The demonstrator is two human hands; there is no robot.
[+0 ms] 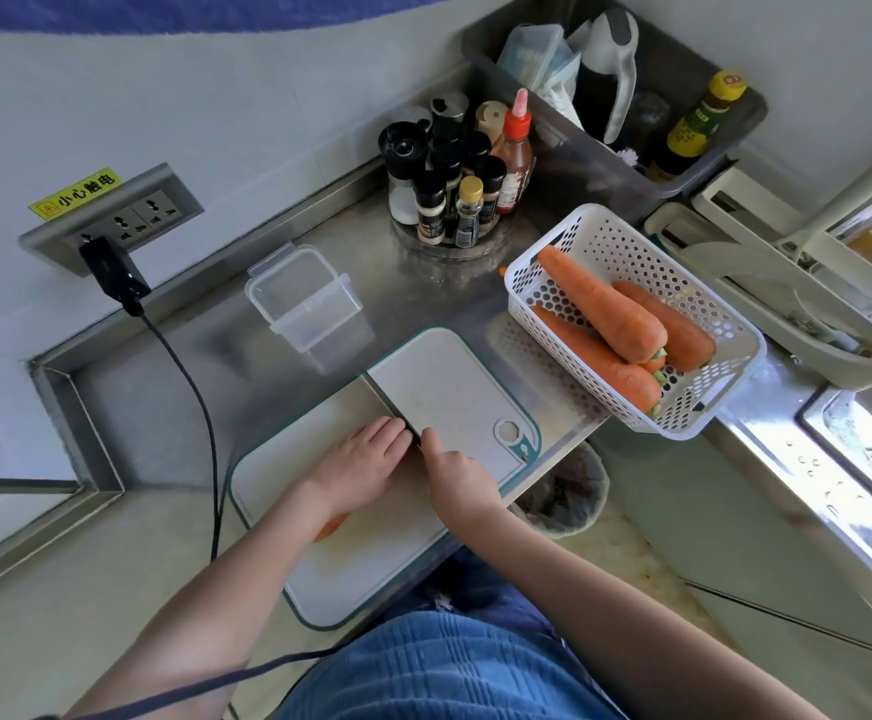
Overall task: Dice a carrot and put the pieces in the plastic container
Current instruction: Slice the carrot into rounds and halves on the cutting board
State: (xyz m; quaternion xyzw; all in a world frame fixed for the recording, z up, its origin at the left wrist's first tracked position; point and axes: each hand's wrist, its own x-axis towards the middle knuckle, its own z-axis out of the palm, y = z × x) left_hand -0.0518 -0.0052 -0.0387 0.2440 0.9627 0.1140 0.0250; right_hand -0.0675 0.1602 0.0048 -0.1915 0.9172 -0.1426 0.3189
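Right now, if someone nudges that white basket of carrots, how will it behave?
The white basket appears to overhang the counter edge, so a push could tip it. The carrots are piled loosely and may roll. Its perforated plastic walls probably flex.

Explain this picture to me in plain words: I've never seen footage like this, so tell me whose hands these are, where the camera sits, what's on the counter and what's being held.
There is no machine here: a person wears one camera on the head, looking down at their own two hands. On the steel counter lies a white cutting board. The left hand presses down on a carrot, mostly hidden beneath it. The right hand grips a knife, its blade seen edge-on beside the left fingers. Behind the board stands an empty clear plastic container for the pieces. To the right, a white basket holds more whole carrots, with spice bottles behind it.
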